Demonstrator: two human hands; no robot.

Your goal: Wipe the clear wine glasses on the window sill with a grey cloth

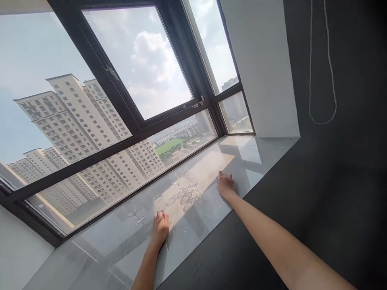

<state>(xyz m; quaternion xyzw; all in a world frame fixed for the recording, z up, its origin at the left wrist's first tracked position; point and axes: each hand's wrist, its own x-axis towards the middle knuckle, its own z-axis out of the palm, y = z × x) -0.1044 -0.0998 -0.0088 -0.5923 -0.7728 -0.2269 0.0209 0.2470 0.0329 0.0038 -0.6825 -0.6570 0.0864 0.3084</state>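
Observation:
Several clear wine glasses (187,187) stand in a cluster on a glossy grey marble window sill (260,157). My left hand (160,228) is closed around the stem of one wine glass (159,200) at the near end of the cluster. Another glass (133,211) stands alone just to its left. My right hand (226,185) lies on the sill at the right of the cluster, fingers stretched forward and flat. A small clear edge shows by its fingertips; I cannot make out what it is.
A large black-framed window (136,129) runs along the far side of the sill, with tall buildings outside. A white wall column (263,68) closes the sill's far end. A dark wall with a hanging bead cord (322,80) lies to the right.

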